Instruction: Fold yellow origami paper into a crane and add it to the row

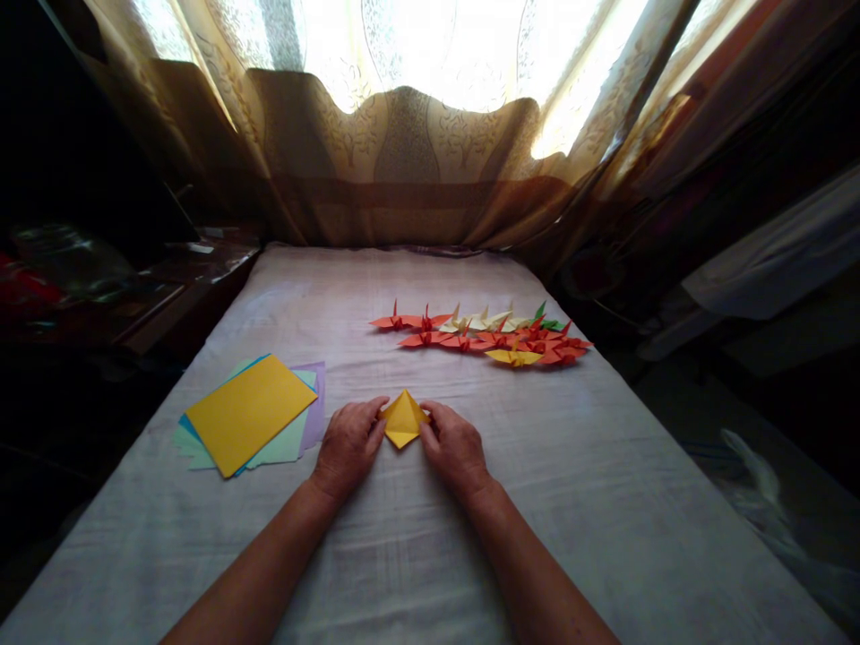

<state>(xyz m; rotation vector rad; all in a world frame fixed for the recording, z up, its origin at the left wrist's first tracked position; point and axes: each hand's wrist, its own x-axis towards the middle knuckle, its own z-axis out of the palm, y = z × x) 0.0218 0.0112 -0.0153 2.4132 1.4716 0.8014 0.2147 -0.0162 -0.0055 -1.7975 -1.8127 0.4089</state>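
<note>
A small yellow folded paper point(401, 419), kite-shaped, lies on the white cloth point(417, 555) in front of me. My left hand point(349, 443) pinches its left edge with curled fingers. On the other side my right hand point(453, 446) grips the paper's right edge the same way. Both hands rest on the cloth.
A stack of coloured paper sheets point(250, 414), yellow on top, lies to the left. Several folded paper cranes point(487, 336) in red, orange, yellow and green sit in rows farther back on the right. Curtains point(403, 152) hang behind; dark clutter point(100, 278) flanks the left edge.
</note>
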